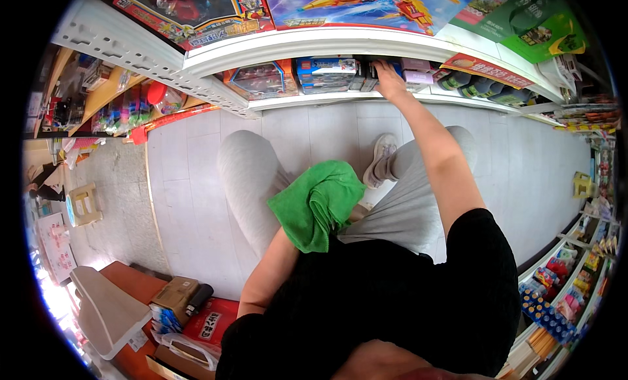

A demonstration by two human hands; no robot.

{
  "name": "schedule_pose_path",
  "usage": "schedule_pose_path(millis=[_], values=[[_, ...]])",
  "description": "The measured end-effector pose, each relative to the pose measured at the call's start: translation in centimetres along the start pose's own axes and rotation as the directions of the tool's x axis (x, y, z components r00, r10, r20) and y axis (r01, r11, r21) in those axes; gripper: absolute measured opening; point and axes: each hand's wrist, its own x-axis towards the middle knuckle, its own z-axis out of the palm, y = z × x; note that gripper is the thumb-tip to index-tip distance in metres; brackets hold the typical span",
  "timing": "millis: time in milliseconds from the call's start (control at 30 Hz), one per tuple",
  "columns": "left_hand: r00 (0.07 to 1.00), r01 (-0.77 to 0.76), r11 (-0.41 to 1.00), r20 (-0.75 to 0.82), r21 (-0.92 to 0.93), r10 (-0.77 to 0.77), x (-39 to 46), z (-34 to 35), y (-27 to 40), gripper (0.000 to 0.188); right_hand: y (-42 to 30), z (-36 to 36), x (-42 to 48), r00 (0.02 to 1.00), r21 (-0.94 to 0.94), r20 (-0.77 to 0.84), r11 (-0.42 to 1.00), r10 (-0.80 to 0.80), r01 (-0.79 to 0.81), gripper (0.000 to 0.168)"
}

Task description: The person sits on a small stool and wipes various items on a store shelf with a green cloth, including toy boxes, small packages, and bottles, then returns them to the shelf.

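A green cloth (319, 203) lies over my left hand, above my lap; its fingers are hidden, so its grip does not show. My right hand (391, 81) reaches to the low white shelf (319, 98) in front of me, with its fingers among dark boxes (365, 75). Whether it grips one of them cannot be told. Left of these stands a blue toy box (327, 74), and farther left a red and orange toy box (265, 79). Purple and pink boxes (417, 78) are just right of my hand.
Large toy boxes (363, 7) and a green bag (525, 21) are on the shelf above. Dark-capped bottles (483, 88) stand low at the right. Stocked shelves (554, 282) line the right rear. Behind at left are a cardboard box (175, 297) and a chair (105, 316); a stool (84, 204) stands farther left.
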Motion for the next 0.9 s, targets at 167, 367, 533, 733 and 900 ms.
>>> schedule_pose_path(millis=[167,367,533,733,900], values=[[1.000,0.024,0.999,-0.001,0.023,-0.024,0.2,-0.5,0.0,0.040,0.2,0.3,0.8,0.998,-0.043,0.006,0.997,0.065,-0.065,0.073],[0.998,0.039,0.999,0.052,-0.019,-0.038,0.4,0.4,0.2,0.041,0.4,-0.4,0.2,0.999,0.056,-0.011,0.998,0.032,-0.031,0.069],[0.997,0.067,0.996,0.054,-0.061,-0.064,0.4,0.6,0.2,0.041,0.9,-0.3,0.2,0.998,0.085,-0.041,0.996,0.041,-0.038,0.068],[0.993,0.007,1.000,0.118,0.003,-0.007,0.5,-0.5,-0.1,0.038,-1.6,0.4,1.7,0.972,0.033,-0.079,0.975,0.220,-0.218,0.074],[0.949,-0.306,0.732,0.255,0.609,0.185,-0.1,0.4,0.3,0.037,-2.6,0.1,2.9,0.878,0.110,0.004,0.873,0.478,-0.476,0.065]])
